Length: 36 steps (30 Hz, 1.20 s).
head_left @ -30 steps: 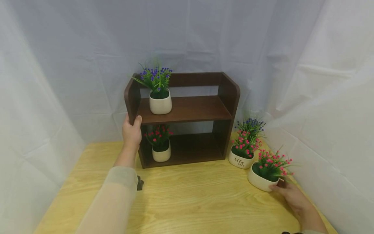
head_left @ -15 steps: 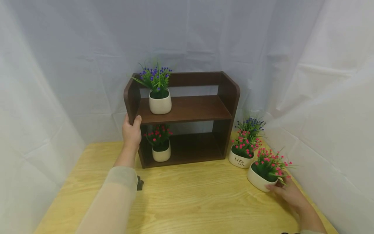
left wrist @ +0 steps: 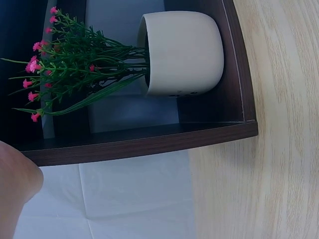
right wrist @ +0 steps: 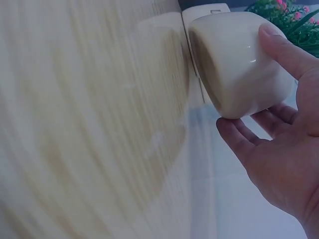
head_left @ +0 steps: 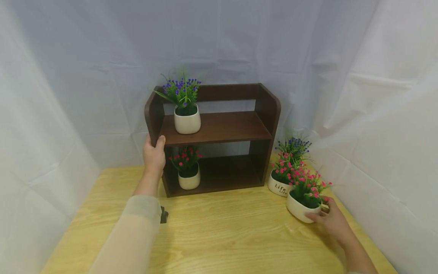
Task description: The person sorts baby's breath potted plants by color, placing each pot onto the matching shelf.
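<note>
My left hand (head_left: 154, 155) grips the left side panel of a dark brown two-tier shelf (head_left: 222, 129), thumb on the front edge. My right hand (head_left: 330, 220) holds a white oval pot (head_left: 302, 208) of pink artificial flowers by its right side. In the right wrist view the thumb lies on one side of that pot (right wrist: 244, 64) and the fingers on the other, and its underside shows. A white pot with purple flowers (head_left: 187, 121) stands at the left of the upper tier. Below it, a white pot with pink-red flowers (head_left: 189, 179) stands on the lower tier.
Right of the shelf stands a white pot lettered "Life" (head_left: 278, 185) with pink flowers, partly behind the held pot. Blue flowers (head_left: 295, 146) rise behind it, their pot hidden. White sheeting (head_left: 376, 152) surrounds the wooden table (head_left: 219, 236) at the back and sides.
My right hand and its flower pot have moved a little left, so the pot now overlaps the lettered one. My left hand stays on the shelf panel.
</note>
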Available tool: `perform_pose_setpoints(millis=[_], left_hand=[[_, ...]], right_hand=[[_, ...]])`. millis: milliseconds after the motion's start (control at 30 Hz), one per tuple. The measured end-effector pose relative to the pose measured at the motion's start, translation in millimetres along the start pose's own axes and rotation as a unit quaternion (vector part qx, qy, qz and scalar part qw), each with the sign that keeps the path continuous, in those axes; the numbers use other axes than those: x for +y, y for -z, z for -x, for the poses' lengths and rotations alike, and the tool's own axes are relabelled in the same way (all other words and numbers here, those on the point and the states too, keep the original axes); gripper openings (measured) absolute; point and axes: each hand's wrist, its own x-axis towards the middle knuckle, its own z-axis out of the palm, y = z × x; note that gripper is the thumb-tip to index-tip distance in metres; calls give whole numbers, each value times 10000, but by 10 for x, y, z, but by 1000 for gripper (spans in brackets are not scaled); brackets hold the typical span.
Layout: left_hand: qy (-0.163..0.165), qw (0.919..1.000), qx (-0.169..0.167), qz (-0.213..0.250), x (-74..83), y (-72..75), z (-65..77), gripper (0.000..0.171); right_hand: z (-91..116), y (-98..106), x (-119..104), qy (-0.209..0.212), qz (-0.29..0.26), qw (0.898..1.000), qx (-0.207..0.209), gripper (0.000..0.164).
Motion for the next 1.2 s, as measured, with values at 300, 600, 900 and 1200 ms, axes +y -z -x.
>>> perform_pose_setpoints(millis=[300, 600, 900, 1200], left_hand=[[-1, 10000, 31, -36, 1, 0, 0, 49], [63, 10000, 26, -2, 25, 1, 9, 48], [25, 10000, 36, 5, 32, -6, 11, 47], [76, 10000, 36, -7, 19, -5, -8, 47]], right_hand=[[7, -131, -143, -31, 114, 9999, 70, 106], [5, -248, -226, 41, 297, 9995, 67, 107], [43, -402, -357, 239, 245, 9994, 23, 101], [67, -578, -454, 304, -25, 9993, -202, 101]])
